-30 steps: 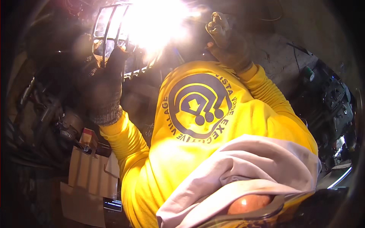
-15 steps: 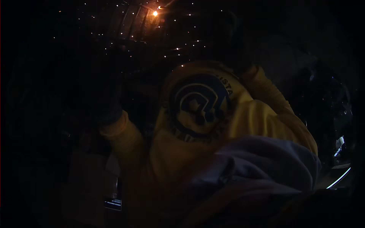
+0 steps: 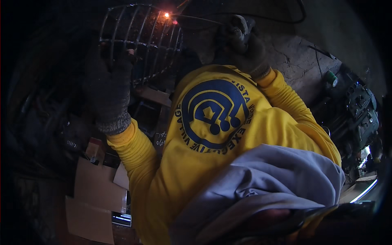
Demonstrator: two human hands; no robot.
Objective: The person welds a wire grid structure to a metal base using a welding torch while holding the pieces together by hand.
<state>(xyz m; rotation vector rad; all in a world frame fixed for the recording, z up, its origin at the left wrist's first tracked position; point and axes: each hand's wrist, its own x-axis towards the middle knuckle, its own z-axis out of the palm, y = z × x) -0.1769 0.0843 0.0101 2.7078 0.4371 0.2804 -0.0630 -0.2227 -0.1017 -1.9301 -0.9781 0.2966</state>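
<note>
My left hand [image 3: 108, 94], in a dark knitted glove, grips the side of a round wire cage [image 3: 139, 41] at the upper left. My right hand [image 3: 245, 45], also gloved, is closed on a welding electrode holder at the top. A thin rod [image 3: 196, 18] runs left from the holder to the cage's upper rim. A small orange glow [image 3: 166, 15] sits where the rod's tip meets the wire. My yellow long-sleeved shirt [image 3: 212, 134] and a grey cloth [image 3: 277, 183] fill the middle and lower part of the view.
Flat cardboard pieces [image 3: 98, 188] lie at the lower left. A dark machine [image 3: 359, 110] stands at the right, with a small green-capped item [image 3: 331, 77] beside it. A black cable [image 3: 286, 18] crosses the cracked concrete floor [image 3: 294, 53] at the top.
The blinding welding arc of one second ago has gone out, passing through darkness with scattered sparks. Only a small glow remains at the rod tip. Both hands have kept their places.
</note>
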